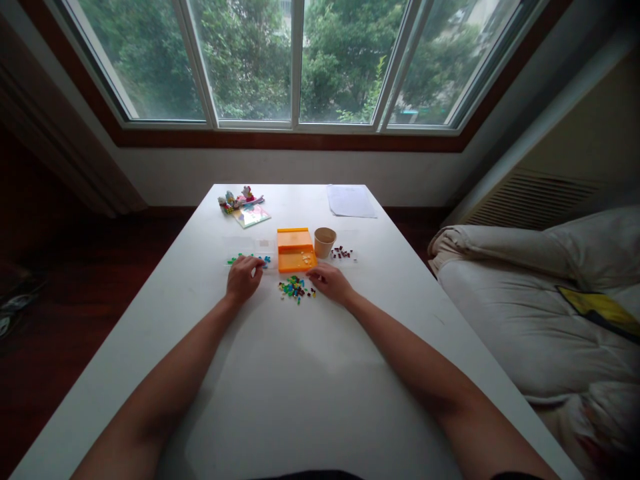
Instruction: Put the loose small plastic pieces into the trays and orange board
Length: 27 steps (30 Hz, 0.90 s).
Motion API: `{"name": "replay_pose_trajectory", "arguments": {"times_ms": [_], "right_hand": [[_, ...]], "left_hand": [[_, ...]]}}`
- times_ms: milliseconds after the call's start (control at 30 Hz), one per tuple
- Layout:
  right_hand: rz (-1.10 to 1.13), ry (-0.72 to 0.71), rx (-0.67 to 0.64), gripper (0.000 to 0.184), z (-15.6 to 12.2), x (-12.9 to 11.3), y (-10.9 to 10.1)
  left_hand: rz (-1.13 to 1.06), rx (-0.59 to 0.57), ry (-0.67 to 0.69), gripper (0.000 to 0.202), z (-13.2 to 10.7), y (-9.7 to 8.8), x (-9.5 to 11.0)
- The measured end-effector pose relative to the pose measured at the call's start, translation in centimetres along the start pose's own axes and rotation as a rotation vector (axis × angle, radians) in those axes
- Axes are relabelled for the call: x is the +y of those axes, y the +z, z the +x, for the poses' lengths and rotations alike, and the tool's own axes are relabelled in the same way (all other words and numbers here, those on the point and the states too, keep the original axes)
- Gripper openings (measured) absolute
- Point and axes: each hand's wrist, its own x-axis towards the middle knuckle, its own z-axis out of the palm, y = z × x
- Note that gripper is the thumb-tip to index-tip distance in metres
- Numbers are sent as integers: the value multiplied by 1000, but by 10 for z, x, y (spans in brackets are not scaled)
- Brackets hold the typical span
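My left hand (244,279) is closed with curled fingers at the front of a clear plastic tray (240,244) where green bricks (234,259) and blue bricks (267,259) lie. What those fingers hold, if anything, is hidden. A mixed pile of tiny bricks (293,287), mostly green with blue, yellow and dark ones, lies on the table between my hands. At its right edge my right hand (331,281) is closed, fingertips low by the front corner of an orange box (294,237). Any piece in its fingertips is too small to see. Several pale pieces (307,257) lie in the box.
A paper cup (325,243) stands right of the orange box, beside dark red-brown bricks (343,253). Sheets of paper (351,201) lie at the table's back right. Built toy figures (240,199) and a colourful booklet (252,215) are at the back left. A sofa (540,300) stands right.
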Motion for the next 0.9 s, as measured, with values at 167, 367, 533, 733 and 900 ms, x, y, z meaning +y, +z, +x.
{"name": "replay_pose_trajectory", "arguments": {"times_ms": [167,367,533,733,900], "right_hand": [[-83,-101,-109,27,0,-2,3],[-102,-111,-122,16,-1,-1,3],[-111,-101,-101,10,-1,-2,4],[-69,-151,-107,23,-1,1,4],[-84,-147,-86,25,-1,5,7]], "left_hand": [[-60,-149,131,20,-3,7,13],[-85,-306,228,16,-6,14,19],[-119,-343,292,14,-6,13,23],[-150,-400,352,13,-6,14,25],[-167,-412,316,13,-6,15,22]]}}
